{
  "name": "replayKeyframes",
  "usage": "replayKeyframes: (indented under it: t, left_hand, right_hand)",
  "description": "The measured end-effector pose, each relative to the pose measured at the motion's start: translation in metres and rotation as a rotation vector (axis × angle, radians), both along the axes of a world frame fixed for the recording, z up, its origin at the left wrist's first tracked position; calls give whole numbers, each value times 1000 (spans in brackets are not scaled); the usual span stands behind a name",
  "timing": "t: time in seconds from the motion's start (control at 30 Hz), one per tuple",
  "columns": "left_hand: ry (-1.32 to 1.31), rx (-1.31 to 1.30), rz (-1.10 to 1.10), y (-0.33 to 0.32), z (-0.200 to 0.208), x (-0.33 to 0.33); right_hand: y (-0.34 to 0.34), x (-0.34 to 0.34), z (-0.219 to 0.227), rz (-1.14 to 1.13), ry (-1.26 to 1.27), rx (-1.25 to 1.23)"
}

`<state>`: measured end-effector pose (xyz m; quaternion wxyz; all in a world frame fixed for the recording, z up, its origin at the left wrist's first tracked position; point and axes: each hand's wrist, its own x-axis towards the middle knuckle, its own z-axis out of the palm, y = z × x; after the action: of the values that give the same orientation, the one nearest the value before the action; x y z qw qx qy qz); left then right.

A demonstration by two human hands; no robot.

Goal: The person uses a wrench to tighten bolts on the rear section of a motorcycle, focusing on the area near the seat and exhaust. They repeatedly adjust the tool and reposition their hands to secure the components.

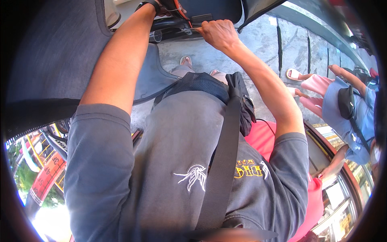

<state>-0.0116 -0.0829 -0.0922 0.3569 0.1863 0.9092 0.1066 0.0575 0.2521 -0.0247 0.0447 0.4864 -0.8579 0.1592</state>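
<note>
At the top, my left hand (164, 10), with a dark band on its wrist, is closed around a thin orange strip (182, 9). Part of that hand is hidden behind the strip and black parts. Just to its right, my right hand (220, 34) is closed in a pinch. A thin greyish end (194, 29) pokes out left of its fingers, too small to name. Between and below the hands runs a black bar (167, 23) with a clear rounded piece (155, 36) under it. A dark smooth panel (215, 9) stands behind my right hand.
A large dark padded panel (52, 52) fills the left, its lower flap (151, 74) close to my left arm. Grey paving (262, 52) lies below right. A person in a blue top (338, 105) stands at the right, and someone in red (262, 139) is close behind me.
</note>
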Motion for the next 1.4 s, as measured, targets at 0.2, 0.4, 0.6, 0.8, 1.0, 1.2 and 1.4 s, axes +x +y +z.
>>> replayKeyframes:
  t: [0.2,0.4,0.6,0.8,1.0,1.2,1.4]
  left_hand:
    - [61,-70,61,26,17,4]
    - [-40,154,135,39,17,1]
    - [1,36,62,49,55,13]
    - [-75,118,285,33,43,12]
    - [-428,321,557,24,17,-4]
    - [-150,558,320,7,-5,1]
    - [37,490,131,-18,-27,3]
  right_hand:
    - [3,0,6,-8,-31,170]
    - [11,8,-10,-125,1,152]
    - [-10,7,18,-33,52,314]
    - [-29,11,31,-50,38,437]
    - [-15,8,13,-34,68,345]
    - [-15,2,-13,-31,145,259]
    - [-7,-5,-19,-56,56,117]
